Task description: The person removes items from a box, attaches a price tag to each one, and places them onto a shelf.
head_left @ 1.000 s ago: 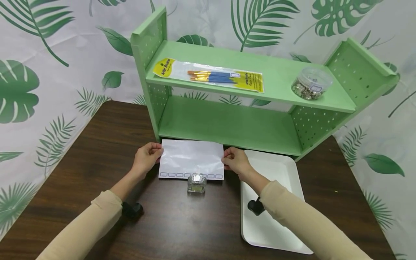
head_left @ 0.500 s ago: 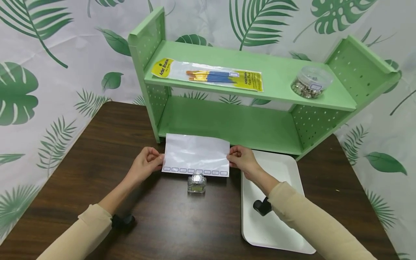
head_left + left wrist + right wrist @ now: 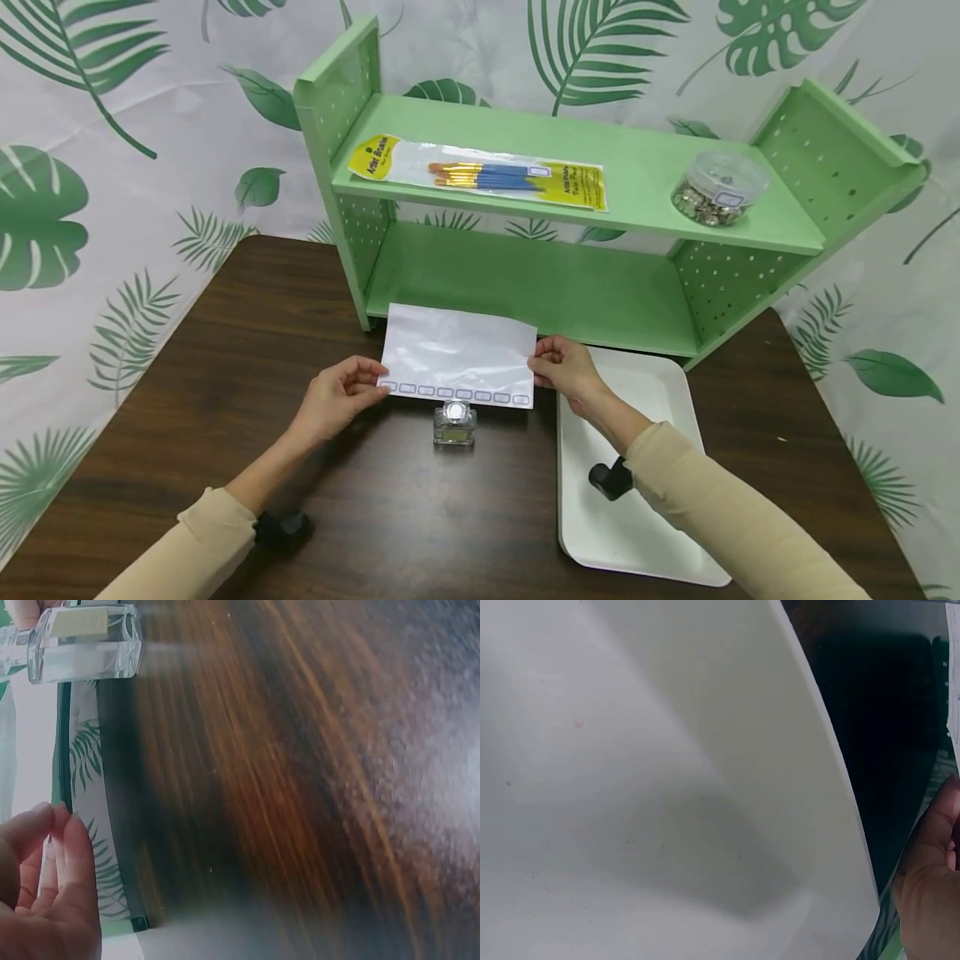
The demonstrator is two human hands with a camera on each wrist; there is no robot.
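Note:
A white sheet (image 3: 459, 350) with slight shine and a row of small outlined labels along its near edge is held up in front of the green shelf. My left hand (image 3: 336, 402) pinches its lower left corner between thumb and fingers. On the opposite side, my right hand (image 3: 570, 377) pinches the right edge. Just below the sheet's near edge, a small clear glass bottle (image 3: 454, 427) with a yellowish label stands on the table. The left wrist view has the left hand (image 3: 52, 877) with thumb and finger meeting, below the bottle (image 3: 86, 656).
A green two-tier shelf (image 3: 525, 287) stands at the back. Its upper tier bears a packet of artist brushes (image 3: 480, 175) and a clear round tub of small metallic pieces (image 3: 718, 192). Under the right forearm lies a white tray (image 3: 600, 542) on the dark wooden table (image 3: 420, 525).
The sheet has shifted right and slightly up, turning a little clockwise. My right hand has moved right with it. My left hand has slid down to the sheet's lower left corner.

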